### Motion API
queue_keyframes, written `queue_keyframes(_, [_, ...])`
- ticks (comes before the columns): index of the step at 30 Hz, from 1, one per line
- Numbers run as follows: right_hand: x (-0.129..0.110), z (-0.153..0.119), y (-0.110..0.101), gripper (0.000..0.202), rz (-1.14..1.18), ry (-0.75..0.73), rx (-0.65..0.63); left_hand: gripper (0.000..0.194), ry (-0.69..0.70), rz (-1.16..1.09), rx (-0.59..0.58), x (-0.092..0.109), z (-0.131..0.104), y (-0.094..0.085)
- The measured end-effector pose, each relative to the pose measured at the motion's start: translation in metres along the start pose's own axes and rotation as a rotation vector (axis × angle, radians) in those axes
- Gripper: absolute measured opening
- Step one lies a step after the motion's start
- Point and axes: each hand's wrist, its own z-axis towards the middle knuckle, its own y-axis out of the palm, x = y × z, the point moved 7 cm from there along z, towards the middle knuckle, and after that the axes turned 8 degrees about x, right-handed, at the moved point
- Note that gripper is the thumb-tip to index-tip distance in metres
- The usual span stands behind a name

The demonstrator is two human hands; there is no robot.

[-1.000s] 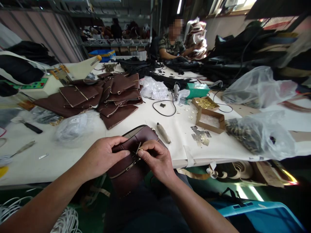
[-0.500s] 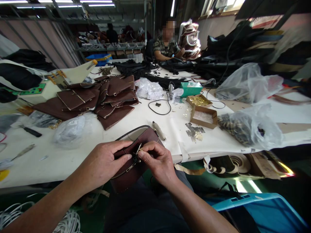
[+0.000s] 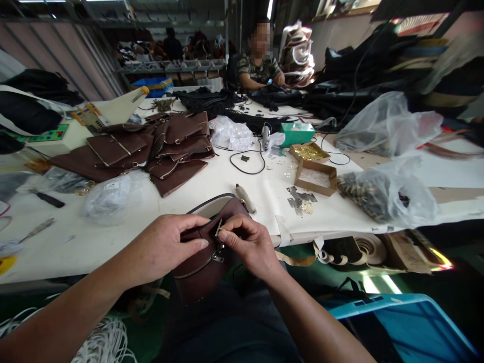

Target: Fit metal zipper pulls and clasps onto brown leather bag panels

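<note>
A dark brown leather bag (image 3: 196, 285) rests over my lap at the table's front edge, with its rim and pale lining facing the table. My left hand (image 3: 164, 248) grips the bag's left side, thumb on the outside and fingers reaching into the opening. Between thumb and fingertips, my right hand (image 3: 247, 244) pinches a small metal fitting (image 3: 218, 228) against the leather; its exact kind is hard to make out. Below it, a curved zipper (image 3: 194, 268) crosses the bag, and its metal pull (image 3: 218, 258) hangs free.
A grey-handled tool (image 3: 245, 198) lies just beyond the bag. Flat metal plates (image 3: 298, 199) and small cardboard boxes (image 3: 315, 177) sit to the right. Brown leather pieces (image 3: 177, 151) are piled left. Across the table sits a person (image 3: 259, 70); a blue crate (image 3: 412, 307) stands low right.
The fitting in my right hand has shifted slightly up and stands more upright. The zipper pull, formerly lying along the zipper, now hangs to the right. My left hand keeps its hold.
</note>
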Motion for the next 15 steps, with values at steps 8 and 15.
queue_keyframes(8, [0.009, 0.006, 0.002, 0.033, 0.086, 0.127, -0.027, 0.025, -0.139, -0.140, -0.080, -0.014, 0.003, -0.001])
queue_keyframes(15, [0.019, 0.005, 0.008, 0.039, 0.190, 0.228, -0.063, 0.026, -0.179, -0.188, -0.123, -0.017, 0.003, 0.000])
